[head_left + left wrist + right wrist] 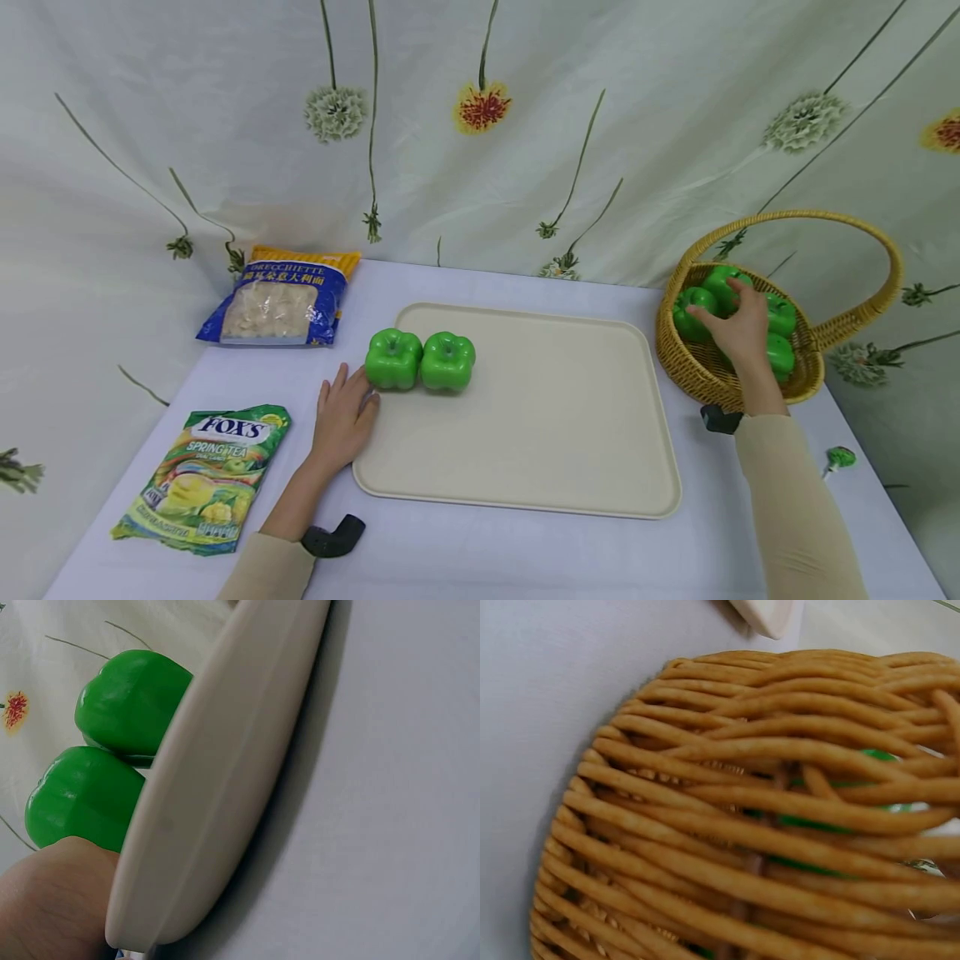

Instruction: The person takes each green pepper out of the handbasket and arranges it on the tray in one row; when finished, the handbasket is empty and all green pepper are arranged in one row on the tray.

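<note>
Two green bell peppers, a left one (393, 359) and a right one (447, 362), sit side by side at the left of the beige tray (555, 417). My left hand (345, 421) lies at the tray's left edge with relaxed fingers, close against the left pepper. On the right, my right hand (738, 329) reaches into the wicker basket (697, 375), thumb and fingers spread above the green bell peppers (693, 313) inside. Whether its fingertips touch a pepper is unclear. The basket's woven wall (727, 802) fills the right wrist view and hides that hand.
A blue and yellow pasta bag (277, 300) lies at the back left, with a green candy bag (210, 479) nearer the front. The basket's tall handle (888, 283) arches at the right. A small green lollipop (841, 457) lies near the table's right edge.
</note>
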{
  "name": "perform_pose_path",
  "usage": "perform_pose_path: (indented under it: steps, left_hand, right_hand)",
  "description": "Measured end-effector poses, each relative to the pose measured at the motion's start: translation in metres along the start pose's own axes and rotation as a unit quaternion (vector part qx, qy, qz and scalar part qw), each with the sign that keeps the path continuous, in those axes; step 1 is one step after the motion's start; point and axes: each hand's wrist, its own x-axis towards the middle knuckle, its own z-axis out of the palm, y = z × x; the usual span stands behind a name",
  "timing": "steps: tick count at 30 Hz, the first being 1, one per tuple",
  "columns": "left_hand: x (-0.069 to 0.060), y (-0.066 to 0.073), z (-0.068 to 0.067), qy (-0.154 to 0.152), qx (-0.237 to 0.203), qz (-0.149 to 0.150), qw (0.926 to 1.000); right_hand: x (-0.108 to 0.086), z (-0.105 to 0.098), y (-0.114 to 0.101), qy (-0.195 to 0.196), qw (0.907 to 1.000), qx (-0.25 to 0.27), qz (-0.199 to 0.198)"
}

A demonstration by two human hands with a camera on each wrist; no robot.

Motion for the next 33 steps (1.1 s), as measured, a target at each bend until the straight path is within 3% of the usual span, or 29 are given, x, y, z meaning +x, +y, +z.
perform_pose_path:
  steps: [12,33]
  left_hand:
    - [0.0,0.001,0.0,0.002,-0.003,0.001,1.0]
    - [0.0,0.003,-0.001,-0.001,0.0,-0.002,1.0]
  right_hand:
    - [0.003,0.008,0.006,-0.03,0.9995,-0.008,0.0]
    - [0.007,0.014,0.012,-0.04,0.9977,-0.052,-0.018]
